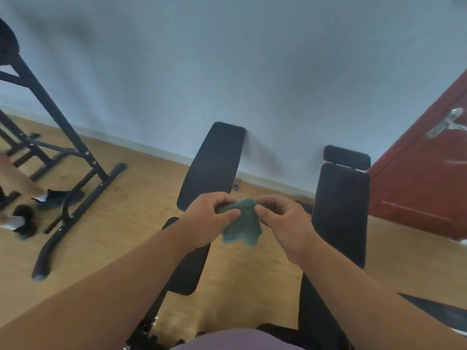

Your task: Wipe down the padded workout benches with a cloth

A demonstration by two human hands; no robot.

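A small green cloth hangs in the air between both hands. My left hand pinches its upper left edge and my right hand pinches its upper right edge. Below and behind the hands stand two black padded benches. The left bench has a raised backrest and a seat pad partly hidden by my left forearm. The right bench has a backrest with a small headrest on top. The cloth touches neither bench.
A black metal exercise frame stands on the wooden floor at the left, with another person's feet in dark shoes beside it. A red door with a metal handle is at the right. A grey wall runs behind the benches.
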